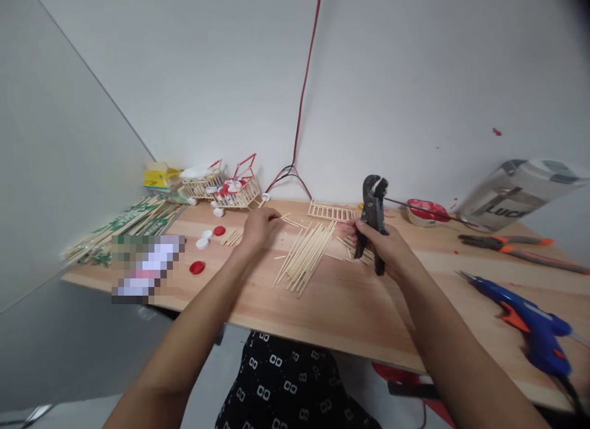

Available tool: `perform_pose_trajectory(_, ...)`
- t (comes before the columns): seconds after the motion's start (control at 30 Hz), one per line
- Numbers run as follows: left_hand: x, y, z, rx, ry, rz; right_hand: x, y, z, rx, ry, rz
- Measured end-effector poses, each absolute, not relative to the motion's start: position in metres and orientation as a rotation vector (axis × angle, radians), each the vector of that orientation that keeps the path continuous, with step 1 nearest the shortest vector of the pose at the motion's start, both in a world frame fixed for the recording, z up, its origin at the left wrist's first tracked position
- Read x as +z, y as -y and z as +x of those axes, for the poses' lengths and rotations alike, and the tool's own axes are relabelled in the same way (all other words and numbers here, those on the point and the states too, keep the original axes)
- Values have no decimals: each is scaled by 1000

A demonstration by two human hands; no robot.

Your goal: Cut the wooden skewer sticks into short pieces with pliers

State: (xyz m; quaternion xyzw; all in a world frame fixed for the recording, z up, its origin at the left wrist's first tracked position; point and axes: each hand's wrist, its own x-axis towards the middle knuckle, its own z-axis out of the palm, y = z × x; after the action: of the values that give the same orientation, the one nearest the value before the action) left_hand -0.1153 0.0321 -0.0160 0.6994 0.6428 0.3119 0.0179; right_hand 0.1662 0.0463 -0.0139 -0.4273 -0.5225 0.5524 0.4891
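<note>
Bare forearms (170,349) reach over the wooden table (354,315) as, on my remote feed, the right hand (396,247) wraps its fingers around a black cutter (374,212) just right of the pile of pale sticks (306,257), while the left hand (259,227), off the pile's far left, bunches its fingertips at a thin stick (286,216), whether gripping I cannot tell. For a clean cut, I judge, the stick wants a firm pinch, with the cutter square across it and fingertips clear. Well right of the pile, I read "LUC" and an unclear last letter on a container (511,198); print on green-and-white packets (124,225), well left, eludes me.
</note>
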Motion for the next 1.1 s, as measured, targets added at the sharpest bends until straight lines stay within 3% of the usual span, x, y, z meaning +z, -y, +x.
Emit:
perform_pose_trajectory(0.43, -32, -92, -106, 573, -1814, 2417, -12, -45, 166, 1321, 1352, -1058)
perform_pose_trajectory(0.73, -20, -81, -100, 717, -1756, 2342, -17, -47, 165, 1274, 1447, -1105)
perform_pose_trajectory(0.83, -17, -63, -79, 866, -1662, 2183, -17, -45, 163, 1144, 1513, -1126)
perform_pose_trajectory(0.9, -16, -46, -60, 996, -1313, 1733, -18, -42, 160, 1091, 1534, -1094)
perform_pose_trajectory(1.1, -16, -15, -19, 1030, -901, 1146, -19, -39, 155, 1079, 1605, -1008)
